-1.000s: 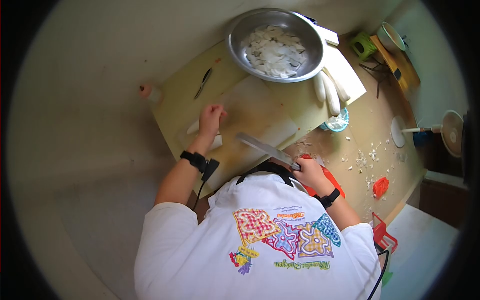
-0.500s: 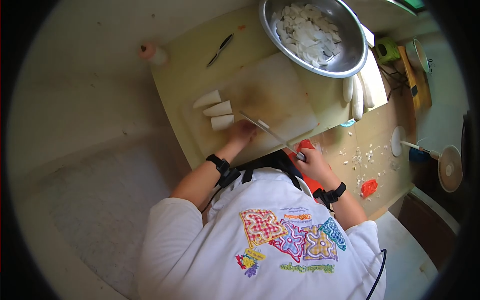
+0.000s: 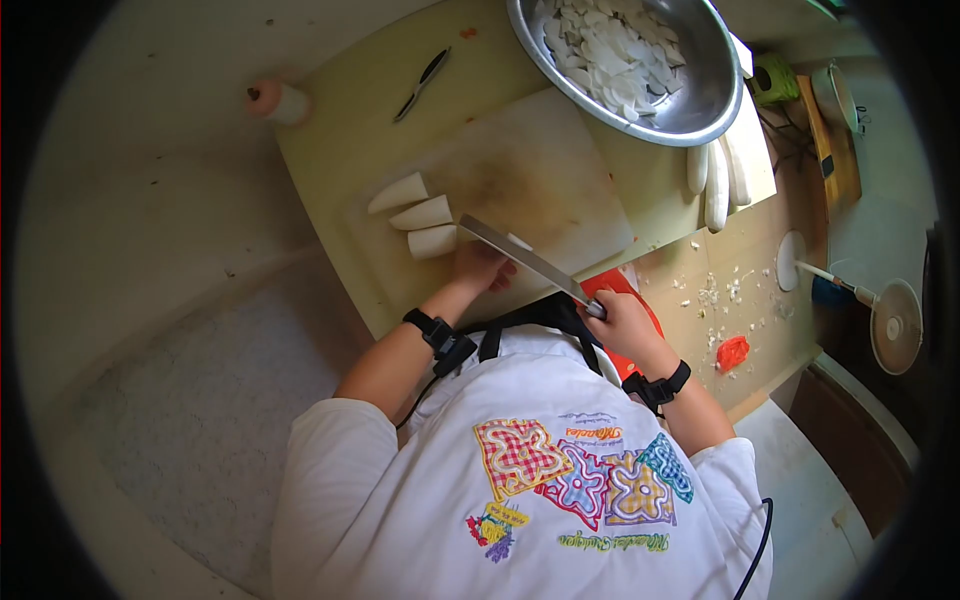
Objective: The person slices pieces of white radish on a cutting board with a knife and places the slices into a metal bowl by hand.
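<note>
My right hand [image 3: 626, 323] is wrapped round the handle of a kitchen knife [image 3: 530, 262], whose blade points up and left over the cutting board [image 3: 570, 185]. Just below the blade, near its tip, my left hand [image 3: 483, 268] has its fingers curled; whatever they hold is hidden. A small white slice [image 3: 519, 241] lies against the far side of the blade. Left of the knife tip rest three pieces of peeled white radish: a tapered one [image 3: 398, 193], a middle one [image 3: 422, 213] and a blunt one [image 3: 433, 242].
A steel bowl [image 3: 700, 85] of white slices [image 3: 610, 60] overlaps the board's far edge. Whole white radishes [image 3: 717, 185] lie at the table's right. A peeler-like tool [image 3: 422, 84] and a pink-capped bottle [image 3: 280, 102] are at the left. Scraps and a fan [image 3: 896, 325] are beyond.
The knife's blade has tilted, showing more of its flat side. The camera view has shifted slightly. Both hands stay in nearly the same place, and the radish pieces have not moved on the board.
</note>
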Demonstrator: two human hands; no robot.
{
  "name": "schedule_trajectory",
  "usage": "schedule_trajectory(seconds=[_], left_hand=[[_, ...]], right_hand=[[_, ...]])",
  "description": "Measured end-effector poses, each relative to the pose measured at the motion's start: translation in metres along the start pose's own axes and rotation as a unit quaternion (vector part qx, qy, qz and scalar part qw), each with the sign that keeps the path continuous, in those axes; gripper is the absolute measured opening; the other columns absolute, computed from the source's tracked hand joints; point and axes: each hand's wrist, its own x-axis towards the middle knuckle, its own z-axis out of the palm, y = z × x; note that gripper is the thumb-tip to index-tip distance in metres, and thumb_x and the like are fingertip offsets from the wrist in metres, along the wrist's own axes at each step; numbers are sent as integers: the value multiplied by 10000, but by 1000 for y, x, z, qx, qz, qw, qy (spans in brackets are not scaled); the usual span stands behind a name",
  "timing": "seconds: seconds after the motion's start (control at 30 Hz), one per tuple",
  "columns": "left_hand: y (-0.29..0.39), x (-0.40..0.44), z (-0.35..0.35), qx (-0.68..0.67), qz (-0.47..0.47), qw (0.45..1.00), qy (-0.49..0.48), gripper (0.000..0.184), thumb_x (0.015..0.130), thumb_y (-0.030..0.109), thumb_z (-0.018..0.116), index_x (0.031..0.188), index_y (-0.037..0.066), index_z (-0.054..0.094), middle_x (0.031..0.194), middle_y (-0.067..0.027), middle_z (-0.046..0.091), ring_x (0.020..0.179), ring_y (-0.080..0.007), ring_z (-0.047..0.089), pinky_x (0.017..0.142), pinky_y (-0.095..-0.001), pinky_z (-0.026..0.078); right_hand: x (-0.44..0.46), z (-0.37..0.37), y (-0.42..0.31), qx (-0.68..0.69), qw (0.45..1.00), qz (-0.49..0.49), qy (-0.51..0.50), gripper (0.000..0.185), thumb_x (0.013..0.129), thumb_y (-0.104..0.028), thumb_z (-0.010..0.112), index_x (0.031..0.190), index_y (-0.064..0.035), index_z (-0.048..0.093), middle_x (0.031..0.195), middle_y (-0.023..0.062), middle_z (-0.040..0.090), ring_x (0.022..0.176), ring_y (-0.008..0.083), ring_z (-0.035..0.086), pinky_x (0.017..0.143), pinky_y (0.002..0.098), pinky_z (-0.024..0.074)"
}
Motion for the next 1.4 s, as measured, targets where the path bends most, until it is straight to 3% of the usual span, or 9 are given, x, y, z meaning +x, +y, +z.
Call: schedule_trajectory(seconds=[0.13,0.43,0.63,0.7,1.0,1.3,1.4], left_hand=[[0,1,-2,-7,-21,1000,-13,382,982,376,587,992,1,661,781,-116,707,556,-192,678,451,-302,537],[2,-1,-4,-35,-33,998,-26,357,945,342,652,1049,1,668,812,-118,705,570,-192,681,463,-301,537],[2,0,-8,-31,-27,999,-30,342,939,333,664,1039,6,681,808,-111,707,573,-188,683,464,-299,534],[5,-1,-7,-7,-35,999,-33,252,955,226,635,1092,16,665,839,-108,719,606,-198,700,471,-304,542],[0,4,-7,-14,-36,998,-39,256,950,226,642,1084,9,668,842,-109,719,609,-207,704,455,-306,534],[5,3,-8,-4,-29,999,-30,298,959,270,633,1046,-13,669,850,-125,718,621,-222,709,464,-313,536],[-5,8,-10,-14,-14,999,-46,314,959,304,636,1018,-3,671,832,-115,713,600,-213,697,469,-316,531]], right_hand=[[1,1,5,-5,1000,9,-12,304,868,-271,689,764,3,608,670,204,614,653,397,607,605,447,475],[12,-7,0,60,991,65,-99,296,905,-243,670,816,38,637,634,189,591,550,283,531,577,396,451],[21,-10,5,43,988,74,-125,271,897,-222,660,813,34,636,659,202,608,575,306,568,593,398,465],[25,-5,9,37,990,53,-129,244,883,-204,654,823,31,641,673,212,615,600,326,592,611,407,476],[44,11,4,41,992,52,-105,210,858,-182,637,868,25,674,767,266,647,722,421,642,694,443,517],[41,-2,-12,31,992,83,-87,236,852,-213,640,908,9,698,797,260,661,756,424,652,718,451,525],[41,2,4,92,994,32,-46,254,853,-239,648,920,0,699,799,254,663,753,423,652,706,452,524]])
